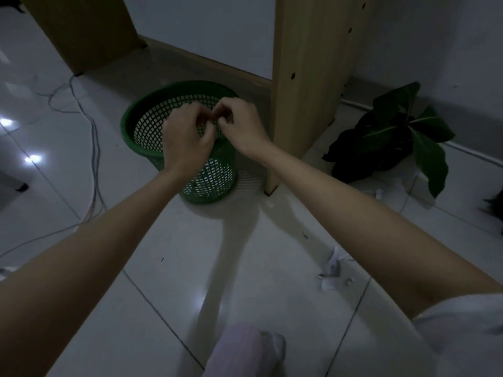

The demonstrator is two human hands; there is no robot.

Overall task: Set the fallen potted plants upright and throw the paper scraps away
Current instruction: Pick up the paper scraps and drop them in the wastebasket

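cable: loose on floor tiles, far left
bin: green mesh, upright; both hands over its mouth
left hand: fingers curled, tips meeting the right's; can't tell what's pinched, blurry
right hand: fingers bunched together likewise
shelf post: wooden, just right of bin
paper scraps: on floor, lower right; another bit near plant
potted plant: lying against wall base, pot hidden by leaves

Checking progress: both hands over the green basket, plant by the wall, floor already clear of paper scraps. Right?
Not quite. The head view shows both hands, left and right, over the green basket, and the plant by the wall, but paper scraps still lie on the floor.
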